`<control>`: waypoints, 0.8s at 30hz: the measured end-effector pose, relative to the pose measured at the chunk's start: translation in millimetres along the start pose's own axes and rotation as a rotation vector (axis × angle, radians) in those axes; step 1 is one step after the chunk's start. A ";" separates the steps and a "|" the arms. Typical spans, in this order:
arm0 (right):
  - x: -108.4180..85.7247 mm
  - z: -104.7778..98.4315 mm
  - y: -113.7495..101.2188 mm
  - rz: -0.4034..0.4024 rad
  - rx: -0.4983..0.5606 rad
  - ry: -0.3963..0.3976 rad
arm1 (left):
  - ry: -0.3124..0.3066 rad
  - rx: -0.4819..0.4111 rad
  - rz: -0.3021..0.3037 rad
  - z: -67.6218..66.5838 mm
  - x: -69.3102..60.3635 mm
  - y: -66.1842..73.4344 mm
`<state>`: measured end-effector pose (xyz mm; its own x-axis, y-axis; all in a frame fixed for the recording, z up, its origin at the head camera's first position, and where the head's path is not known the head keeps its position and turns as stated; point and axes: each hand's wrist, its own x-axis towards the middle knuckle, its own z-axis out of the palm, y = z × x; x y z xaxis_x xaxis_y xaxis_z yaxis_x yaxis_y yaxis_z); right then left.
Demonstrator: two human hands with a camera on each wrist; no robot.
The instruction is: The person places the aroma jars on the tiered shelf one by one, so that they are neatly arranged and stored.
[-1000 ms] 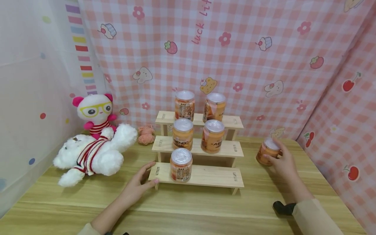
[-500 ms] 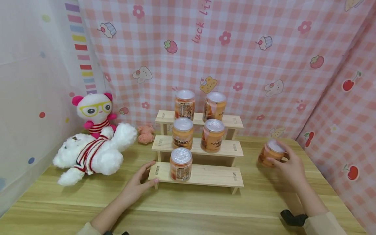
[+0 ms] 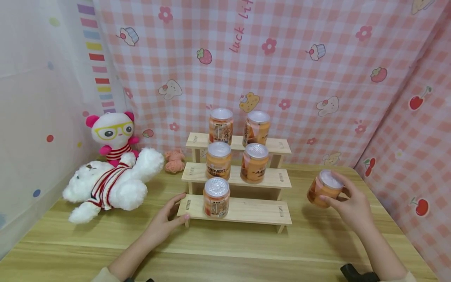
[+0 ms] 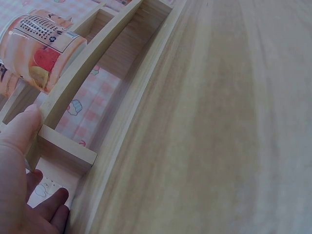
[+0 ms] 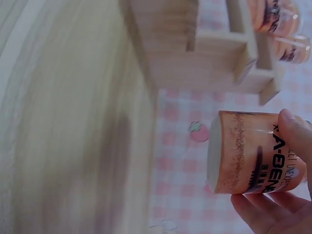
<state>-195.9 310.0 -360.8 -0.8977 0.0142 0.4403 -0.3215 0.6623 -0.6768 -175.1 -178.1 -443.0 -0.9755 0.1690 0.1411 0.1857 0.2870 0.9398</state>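
My right hand [image 3: 356, 207] grips an orange-labelled jar [image 3: 321, 192] with a silver lid, right of the stand and slightly tilted. In the right wrist view, this jar [image 5: 243, 153] shows its pale base and is off the table, with thumb and fingers on opposite sides. My left hand [image 3: 163, 226] holds the left end of a three-step wooden stand [image 3: 258, 209], thumb at the front edge and fingers behind. A single jar [image 3: 216, 199] is on the bottom step. The middle step carries two jars, among them a jar [image 3: 254, 164] on the right; another pair tops the stand.
At the left lie a white plush bear [image 3: 119, 184] and a pink-eared plush toy [image 3: 114, 133] behind it. A pink yarn bundle [image 3: 174, 161] is beside the stand. Checked cloth [image 3: 292, 78] hangs behind the wooden table [image 3: 246, 254].
My right hand has lifted the jar off the table, drawing it slightly toward me and tilting it. My left hand has stayed at the stand.
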 end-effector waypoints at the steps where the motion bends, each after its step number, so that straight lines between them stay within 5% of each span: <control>1: -1.1 -0.9 -3.2 -0.002 -0.005 0.002 | 0.001 0.001 -0.002 0.0 0.1 -0.3; 24: -18.9 13.4 -75.0 -0.089 0.115 -0.020 | 0.009 0.001 -0.008 0.3 1.0 -2.1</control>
<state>-158.9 250.0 -326.3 -0.8696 -0.0564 0.4905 -0.4313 0.5702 -0.6991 -176.4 -178.2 -444.9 -0.9780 0.1578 0.1363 0.1778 0.2896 0.9405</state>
